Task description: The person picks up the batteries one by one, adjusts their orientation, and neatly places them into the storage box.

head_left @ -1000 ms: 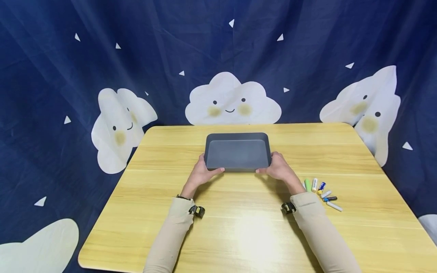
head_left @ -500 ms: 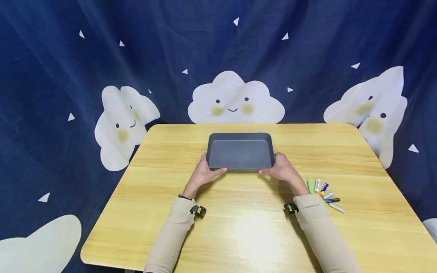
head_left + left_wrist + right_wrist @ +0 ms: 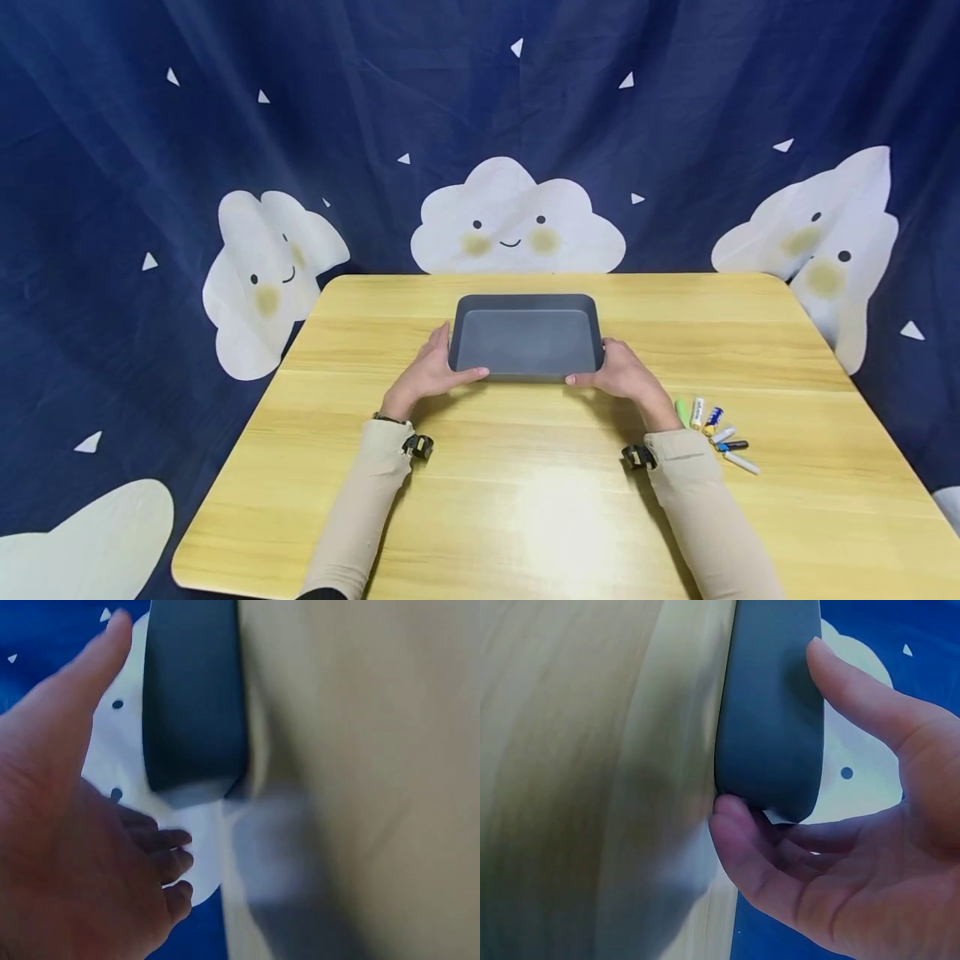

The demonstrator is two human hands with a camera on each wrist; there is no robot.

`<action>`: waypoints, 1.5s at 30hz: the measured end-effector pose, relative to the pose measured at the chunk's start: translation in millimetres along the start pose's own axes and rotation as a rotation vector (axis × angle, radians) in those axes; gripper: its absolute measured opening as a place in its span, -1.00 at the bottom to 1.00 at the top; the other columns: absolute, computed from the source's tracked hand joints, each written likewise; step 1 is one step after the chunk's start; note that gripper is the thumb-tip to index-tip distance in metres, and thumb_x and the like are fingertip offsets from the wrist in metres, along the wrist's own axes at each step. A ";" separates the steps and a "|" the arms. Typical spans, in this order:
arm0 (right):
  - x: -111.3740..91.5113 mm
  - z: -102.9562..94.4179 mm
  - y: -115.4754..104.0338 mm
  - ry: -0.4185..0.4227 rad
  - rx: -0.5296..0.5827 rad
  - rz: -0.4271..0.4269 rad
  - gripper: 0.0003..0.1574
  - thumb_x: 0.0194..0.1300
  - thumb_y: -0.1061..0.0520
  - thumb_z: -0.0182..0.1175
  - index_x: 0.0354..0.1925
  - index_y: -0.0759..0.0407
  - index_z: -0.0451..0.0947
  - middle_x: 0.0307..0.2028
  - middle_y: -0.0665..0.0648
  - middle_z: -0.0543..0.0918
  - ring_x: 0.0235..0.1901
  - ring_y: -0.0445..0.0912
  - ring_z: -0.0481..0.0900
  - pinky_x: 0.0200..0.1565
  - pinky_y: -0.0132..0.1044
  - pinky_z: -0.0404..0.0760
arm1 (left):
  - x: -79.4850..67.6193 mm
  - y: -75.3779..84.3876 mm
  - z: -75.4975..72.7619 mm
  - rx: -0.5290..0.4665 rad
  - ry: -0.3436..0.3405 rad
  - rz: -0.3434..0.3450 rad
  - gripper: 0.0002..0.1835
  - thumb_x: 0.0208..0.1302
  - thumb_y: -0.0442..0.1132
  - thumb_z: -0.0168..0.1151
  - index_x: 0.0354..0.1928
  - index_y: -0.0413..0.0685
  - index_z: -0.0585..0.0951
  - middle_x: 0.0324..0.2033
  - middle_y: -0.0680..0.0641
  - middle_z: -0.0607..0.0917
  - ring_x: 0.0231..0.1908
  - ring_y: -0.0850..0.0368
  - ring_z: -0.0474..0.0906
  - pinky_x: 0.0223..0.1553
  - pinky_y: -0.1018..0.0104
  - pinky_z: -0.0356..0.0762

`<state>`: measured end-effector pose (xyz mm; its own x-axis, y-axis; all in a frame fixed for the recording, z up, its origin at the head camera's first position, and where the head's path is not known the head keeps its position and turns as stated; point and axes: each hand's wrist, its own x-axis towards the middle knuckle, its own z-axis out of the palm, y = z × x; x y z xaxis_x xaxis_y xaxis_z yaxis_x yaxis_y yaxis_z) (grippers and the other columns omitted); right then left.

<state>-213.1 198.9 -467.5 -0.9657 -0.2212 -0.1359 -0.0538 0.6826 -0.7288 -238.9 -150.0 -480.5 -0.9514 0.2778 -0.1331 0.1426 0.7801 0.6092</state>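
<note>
The dark grey rectangular tray with raised walls (image 3: 525, 343) sits on the pale yellow wood-grain table (image 3: 300, 483), one long side facing me. My left hand (image 3: 431, 368) is at the tray's near left corner, spread wide, thumb out and fingers loose, with a gap visible between it and the tray. My right hand (image 3: 621, 368) holds the tray's near right corner, thumb on the near wall, fingers curled around by the lower edge. To the right of the tray, and nearer me, lie a bright green cylinder (image 3: 682, 412), a white printed cylinder (image 3: 697, 412), a blue-and-yellow cylinder (image 3: 712, 421), a black-and-blue cylinder (image 3: 732, 446) and two slim whitish ones. Beyond the tray hangs a dark blue curtain (image 3: 322, 50) with a smiling white cloud (image 3: 513, 218)
</note>
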 end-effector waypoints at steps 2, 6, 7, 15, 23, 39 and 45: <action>-0.8 -0.4 0.7 -0.005 -0.002 0.007 0.01 0.10 -0.08 0.58 0.27 0.51 0.41 0.06 0.48 0.65 -0.02 0.22 0.64 0.14 0.17 0.63 | 2.8 -0.1 -4.4 0.060 -0.022 -0.001 0.43 0.10 0.49 0.34 0.67 -0.16 -0.25 0.67 -0.24 -0.14 0.67 -0.23 -0.19 0.64 -0.26 -0.09; -1.7 -0.9 1.5 -0.010 -0.015 0.022 0.03 0.10 -0.08 0.57 0.29 0.51 0.39 0.08 0.48 0.65 0.00 0.23 0.64 0.15 0.17 0.62 | 8.1 -0.7 -5.8 0.141 -0.045 0.012 0.48 0.05 0.58 0.30 0.67 -0.17 -0.24 0.67 -0.24 -0.13 0.67 -0.23 -0.22 0.65 -0.27 -0.16; -1.6 -0.7 1.7 -0.011 -0.016 0.023 0.04 0.10 -0.08 0.57 0.30 0.51 0.39 0.08 0.48 0.64 0.01 0.24 0.63 0.16 0.17 0.62 | 9.2 -1.4 -5.2 0.161 -0.044 0.014 0.49 0.03 0.60 0.28 0.67 -0.18 -0.23 0.67 -0.26 -0.13 0.67 -0.24 -0.23 0.65 -0.27 -0.18; 1.5 0.7 2.7 -0.010 -0.007 0.009 0.05 0.11 -0.06 0.57 0.32 0.53 0.37 0.11 0.50 0.63 0.04 0.26 0.63 0.19 0.20 0.60 | 14.0 -5.1 -2.1 0.263 -0.059 0.018 0.51 0.02 0.70 0.13 0.66 -0.20 -0.28 0.67 -0.26 -0.23 0.68 -0.12 -0.35 0.68 -0.14 -0.29; -0.2 -0.1 1.9 -0.016 -0.012 -0.009 0.05 0.12 -0.05 0.56 0.33 0.54 0.36 0.12 0.52 0.63 0.08 0.31 0.63 0.22 0.23 0.59 | 16.7 -5.6 0.0 0.323 -0.069 0.037 0.53 0.02 0.78 -0.02 0.65 -0.23 -0.33 0.67 -0.23 -0.32 0.68 -0.08 -0.42 0.70 -0.02 -0.34; -10.9 -4.1 -6.8 -0.071 -0.060 -0.008 -0.05 0.10 -0.03 0.58 0.23 0.52 0.44 -0.03 0.42 0.71 -0.09 0.16 0.68 0.14 0.17 0.65 | 0.9 -2.4 2.7 0.336 -0.044 0.051 0.49 0.06 0.68 0.13 0.64 -0.24 -0.29 0.67 -0.25 -0.31 0.68 -0.09 -0.40 0.70 -0.01 -0.32; -14.1 -2.9 -10.4 -0.079 -0.059 0.008 -0.04 0.10 -0.03 0.58 0.25 0.51 0.43 -0.01 0.43 0.71 -0.07 0.18 0.69 0.15 0.19 0.64 | -0.9 -3.2 2.8 0.332 -0.044 0.063 0.49 0.07 0.66 0.14 0.64 -0.25 -0.28 0.67 -0.25 -0.31 0.68 -0.09 -0.39 0.70 -0.01 -0.31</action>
<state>-199.7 196.9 -456.1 -0.9431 -0.2683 -0.1963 -0.0630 0.7242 -0.6868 -237.8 -151.2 -484.4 -0.9261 0.3496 -0.1417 0.2886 0.8986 0.3305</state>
